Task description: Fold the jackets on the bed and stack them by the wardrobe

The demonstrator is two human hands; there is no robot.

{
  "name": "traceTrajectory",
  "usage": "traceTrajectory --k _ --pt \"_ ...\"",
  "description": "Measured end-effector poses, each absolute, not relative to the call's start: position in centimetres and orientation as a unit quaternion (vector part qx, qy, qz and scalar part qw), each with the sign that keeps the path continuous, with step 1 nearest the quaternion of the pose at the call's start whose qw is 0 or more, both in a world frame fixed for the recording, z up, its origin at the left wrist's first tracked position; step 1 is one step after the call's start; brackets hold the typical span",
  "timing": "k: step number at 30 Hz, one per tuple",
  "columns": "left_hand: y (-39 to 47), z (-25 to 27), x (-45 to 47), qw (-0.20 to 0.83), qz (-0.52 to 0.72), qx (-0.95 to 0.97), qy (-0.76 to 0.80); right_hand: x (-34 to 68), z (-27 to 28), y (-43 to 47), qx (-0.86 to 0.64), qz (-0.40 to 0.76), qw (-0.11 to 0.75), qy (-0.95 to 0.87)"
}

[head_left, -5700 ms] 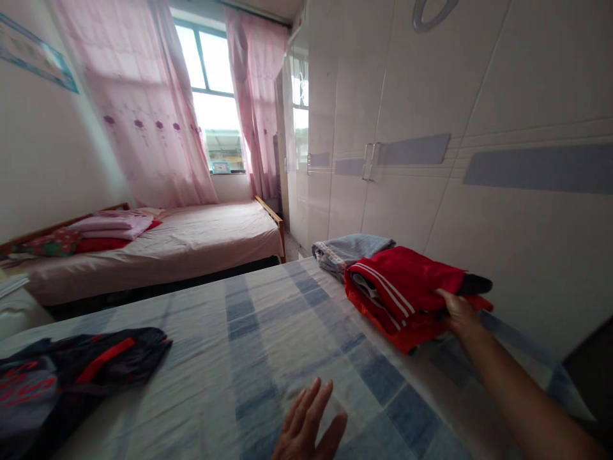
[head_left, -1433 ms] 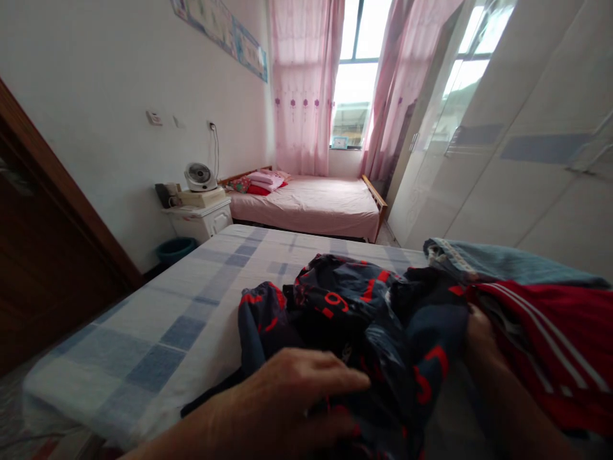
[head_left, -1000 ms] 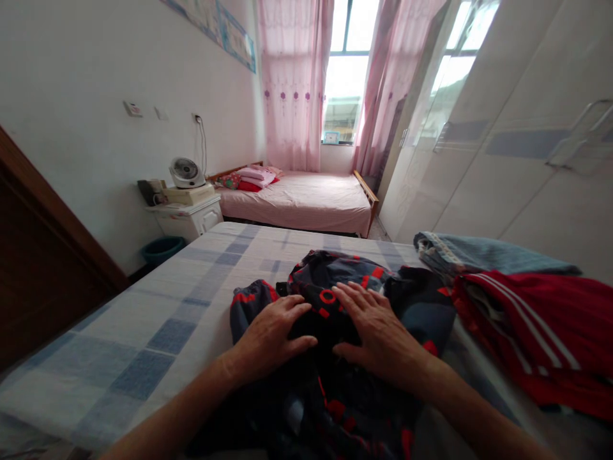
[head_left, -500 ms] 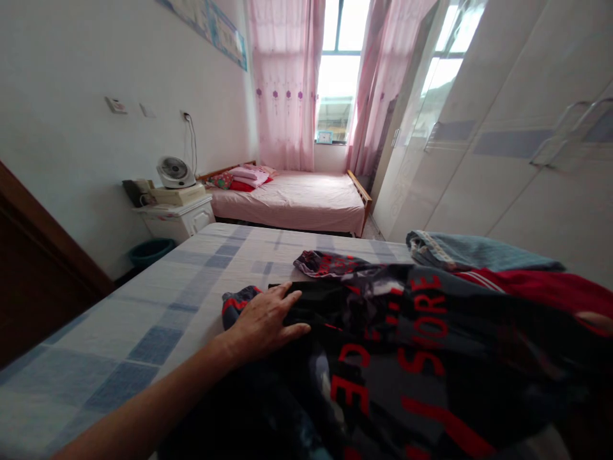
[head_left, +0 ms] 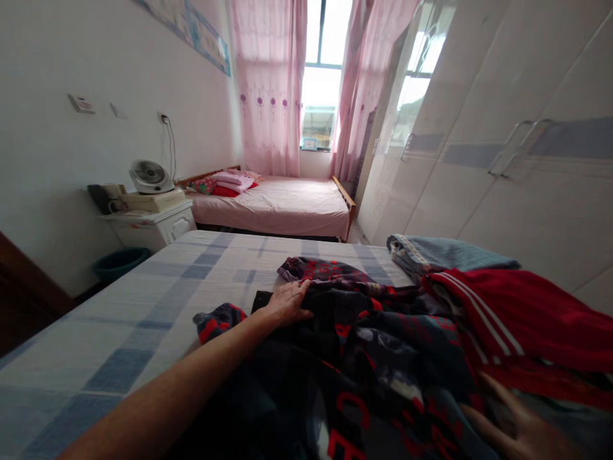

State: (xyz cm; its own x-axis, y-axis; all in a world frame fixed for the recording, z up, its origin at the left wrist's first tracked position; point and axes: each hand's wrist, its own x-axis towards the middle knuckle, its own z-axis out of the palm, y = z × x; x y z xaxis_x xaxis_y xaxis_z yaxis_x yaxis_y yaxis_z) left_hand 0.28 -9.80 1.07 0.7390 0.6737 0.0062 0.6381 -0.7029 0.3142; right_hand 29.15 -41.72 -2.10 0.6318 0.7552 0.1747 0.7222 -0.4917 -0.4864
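Observation:
A black garment with red lettering [head_left: 306, 390] lies rumpled across the near part of the bed, its kind hard to make out. My left hand [head_left: 287, 303] rests on its far left part with the fingers stretched out. Beyond that hand, a dark printed piece with red letters [head_left: 330, 269] lies on the sheet. My right hand [head_left: 531, 421], smeared by motion, is at the garment's right side with thumb and fingers apart. Just past it lies a red garment with white stripes [head_left: 541, 313]. A folded blue denim piece [head_left: 460, 252] sits behind the red one.
The bed has a blue-and-white checked sheet [head_left: 158, 300]. White wardrobe doors [head_left: 479, 185] stand along the right. Ahead is a second bed with a pink sheet [head_left: 287, 201]. At left are a white nightstand [head_left: 177, 223] bearing a fan [head_left: 151, 176], and a teal bin [head_left: 119, 263].
My right hand has come in from the right edge, and the black garment's right side has dropped and bunched leftward, uncovering more of the red one. My left hand stays on the cloth.

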Motion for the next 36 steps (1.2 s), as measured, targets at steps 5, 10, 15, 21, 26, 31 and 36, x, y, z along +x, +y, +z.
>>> traceTrajectory --k 5,10,15,21,26,31,36 --pt "-9.8 4.5 -0.2 0.208 0.11 0.915 0.328 26.5 0.8 -39.2 -0.82 0.118 0.285 -0.483" --pt "-9.8 12.8 -6.1 0.257 0.309 0.842 0.359 25.5 6.6 -35.0 -0.789 0.031 0.337 -0.513" --pt "-7.4 16.2 -13.5 0.157 0.483 0.692 0.512 27.2 9.6 -25.7 -0.76 -0.093 0.386 -0.514" --pt "-3.9 9.7 -16.3 0.071 0.392 0.718 0.571 28.1 6.4 -16.9 -0.777 -0.095 0.366 -0.504" --pt "-7.8 4.0 -16.4 0.128 0.253 0.842 0.459 22.7 2.8 -18.6 -0.72 -0.107 0.342 -0.595" --pt "-10.5 2.0 -15.4 0.116 0.096 0.895 0.419 18.1 0.9 -20.4 -0.672 -0.054 0.264 -0.69" --pt "-13.2 4.2 -13.6 0.15 0.1 0.891 0.416 19.9 1.2 -18.4 -0.715 0.137 0.4 -0.557"
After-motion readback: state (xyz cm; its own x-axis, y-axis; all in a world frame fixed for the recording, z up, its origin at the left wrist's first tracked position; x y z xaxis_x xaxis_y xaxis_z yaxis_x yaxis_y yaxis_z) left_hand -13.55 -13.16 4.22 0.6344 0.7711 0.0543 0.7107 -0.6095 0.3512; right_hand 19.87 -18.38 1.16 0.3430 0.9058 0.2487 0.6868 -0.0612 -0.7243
